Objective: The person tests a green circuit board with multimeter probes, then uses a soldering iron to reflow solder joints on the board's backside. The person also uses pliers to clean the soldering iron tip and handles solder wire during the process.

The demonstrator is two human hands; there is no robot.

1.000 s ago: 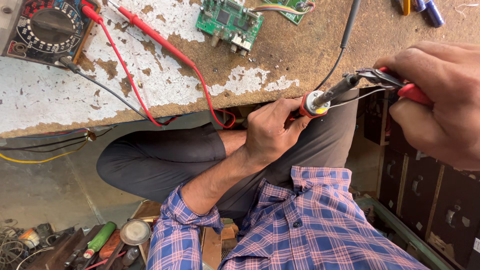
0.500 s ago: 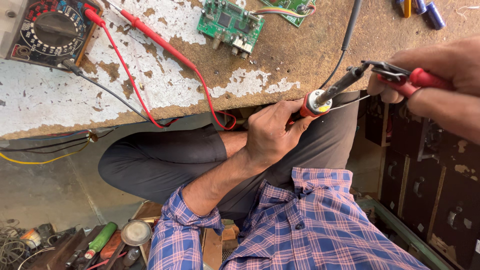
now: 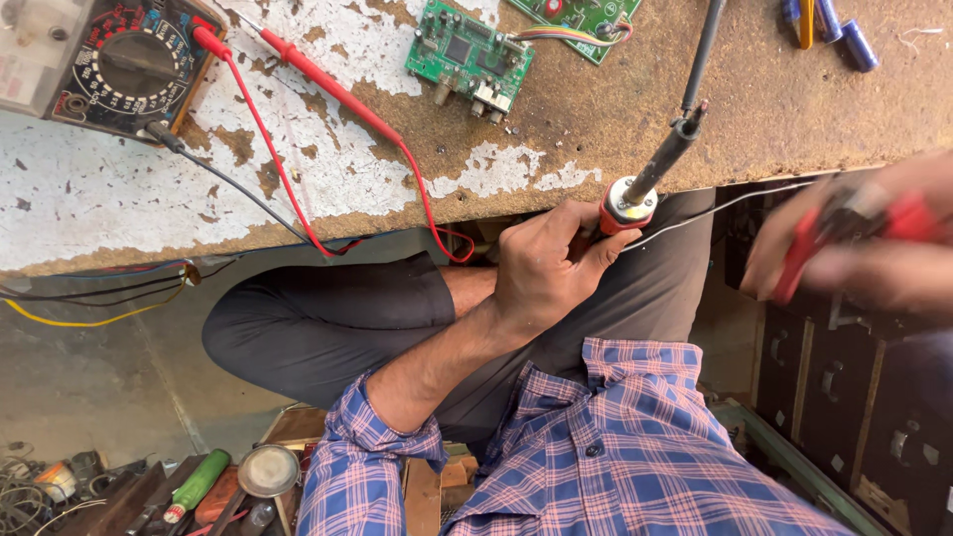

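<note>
My left hand (image 3: 546,268) is closed around the red handle of a soldering iron (image 3: 627,203) just below the workbench's front edge (image 3: 298,233). The iron's black cord (image 3: 700,60) runs up over the bench. A thin white wire (image 3: 715,210) stretches from my left hand to the right. My right hand (image 3: 874,258) is blurred at the right edge and grips red-handled pliers (image 3: 804,243) at the far end of that wire. Both hands hover over my lap in dark trousers.
On the bench sit a multimeter (image 3: 109,60) with a red probe lead (image 3: 318,84) and a black lead, two green circuit boards (image 3: 467,55), and blue capacitors (image 3: 854,40). Tools lie on the floor (image 3: 199,486) at lower left. Dark drawers (image 3: 854,397) stand at right.
My right hand with the pliers has moved down and to the right, away from the iron, and the white wire is drawn out longer. My left hand has stayed put.
</note>
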